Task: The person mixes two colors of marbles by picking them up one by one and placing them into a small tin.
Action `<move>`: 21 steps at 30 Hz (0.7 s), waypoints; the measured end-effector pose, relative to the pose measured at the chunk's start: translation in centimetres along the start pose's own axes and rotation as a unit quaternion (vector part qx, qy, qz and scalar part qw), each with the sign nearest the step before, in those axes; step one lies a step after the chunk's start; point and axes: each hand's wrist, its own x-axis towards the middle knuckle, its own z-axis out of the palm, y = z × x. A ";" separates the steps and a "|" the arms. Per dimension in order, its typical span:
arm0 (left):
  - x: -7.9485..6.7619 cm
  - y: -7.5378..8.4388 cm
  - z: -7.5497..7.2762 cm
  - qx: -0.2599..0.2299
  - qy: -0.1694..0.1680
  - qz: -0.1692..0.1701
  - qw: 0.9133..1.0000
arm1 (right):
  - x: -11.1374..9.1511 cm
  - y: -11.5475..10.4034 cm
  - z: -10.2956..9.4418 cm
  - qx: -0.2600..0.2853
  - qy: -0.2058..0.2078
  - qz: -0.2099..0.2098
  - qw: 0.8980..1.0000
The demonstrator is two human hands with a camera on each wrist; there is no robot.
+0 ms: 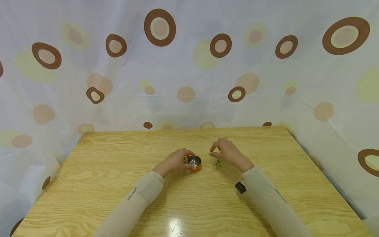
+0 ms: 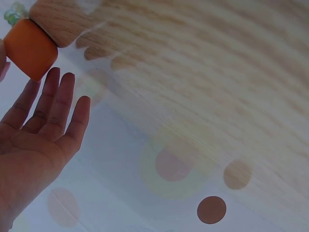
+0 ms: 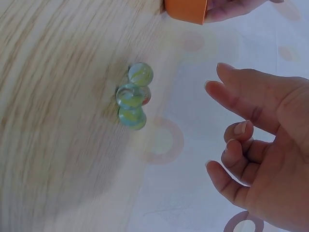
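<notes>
My left hand [image 1: 175,161] holds a small round orange cup [image 1: 195,169] with a dark, shiny inside, thumb on one side and fingers on the other. In the left wrist view the cup's plain orange wall shows beside the fingertips [image 2: 69,79]. To its right, my right hand [image 1: 228,152] hovers above the table, thumb and index finger close together with nothing seen between them. Below that hand several clear glass marbles [image 3: 130,95] with yellow-green swirls sit bunched together on the wood, apart from the fingers. The cup's contents cannot be made out.
Both hands work over a light wood-grain table [image 1: 118,154]. A white curtain [image 1: 183,75] with brown rings and pale dots hangs behind it and along both sides. A small black object [image 1: 240,187] shows at the right sleeve.
</notes>
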 end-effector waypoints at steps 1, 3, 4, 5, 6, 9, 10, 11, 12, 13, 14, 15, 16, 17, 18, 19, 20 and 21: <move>0.0 0.0 0.0 0.000 0.000 0.000 1.000 | -0.1 0.1 0.0 0.001 -0.001 0.005 1.000; 0.0 0.0 0.0 0.000 -0.001 0.000 1.000 | -0.2 0.2 -0.2 -0.001 -0.003 0.009 1.000; 0.0 0.0 0.0 0.000 -0.001 0.001 1.000 | -0.3 0.3 -0.2 -0.004 -0.002 0.009 1.000; 0.0 0.0 0.0 0.000 -0.001 0.000 1.000 | -0.4 0.4 -0.3 -0.006 -0.001 0.012 1.000; 0.0 -0.1 0.0 -0.001 -0.001 0.001 1.000 | -0.5 0.5 -0.4 -0.008 0.000 0.011 1.000; 0.0 -0.1 0.0 -0.001 0.000 0.002 1.000 | -0.6 0.9 -0.5 -0.016 0.006 0.007 1.000; 0.0 -0.1 0.0 -0.001 0.000 0.002 1.000 | -0.6 1.0 -0.4 -0.022 0.009 0.004 1.000; 0.0 -0.1 -0.1 -0.001 0.000 0.002 1.000 | -0.6 1.1 -0.4 -0.025 0.011 0.002 1.000; -0.1 -0.1 -0.1 -0.001 0.000 0.002 1.000 | -0.6 1.2 -0.4 -0.029 0.012 0.001 1.000; -0.1 -0.1 -0.1 0.000 0.000 0.001 1.000 | -0.6 1.3 -0.4 -0.031 0.012 0.002 0.999; -0.1 0.0 -0.1 -0.002 -0.001 0.001 1.000 | -0.6 1.3 -0.4 -0.035 0.013 0.003 0.999; -0.1 0.0 -0.1 -0.003 -0.001 0.001 1.000 | -0.6 1.4 -0.4 -0.040 0.013 0.005 0.999; -0.1 0.0 -0.1 -0.005 -0.002 0.001 1.000 | -0.7 1.4 -0.4 -0.044 0.012 0.007 0.999; -0.1 0.0 -0.1 -0.005 -0.002 0.002 1.000 | -0.7 1.4 -0.4 -0.046 0.011 0.010 0.999; -0.1 0.0 -0.1 -0.005 -0.002 0.002 1.000 | -0.7 1.5 -0.4 -0.048 0.009 0.013 0.999; -0.1 0.0 -0.1 -0.006 -0.002 0.002 1.000 | -0.7 1.5 -0.4 -0.050 0.007 0.017 0.999; -0.1 0.0 -0.1 -0.007 -0.003 0.002 1.000 | -0.8 1.5 -0.3 -0.053 0.005 0.020 0.998; -0.1 0.0 0.0 -0.007 -0.003 0.002 1.000 | -0.8 1.5 -0.3 -0.054 0.002 0.024 0.998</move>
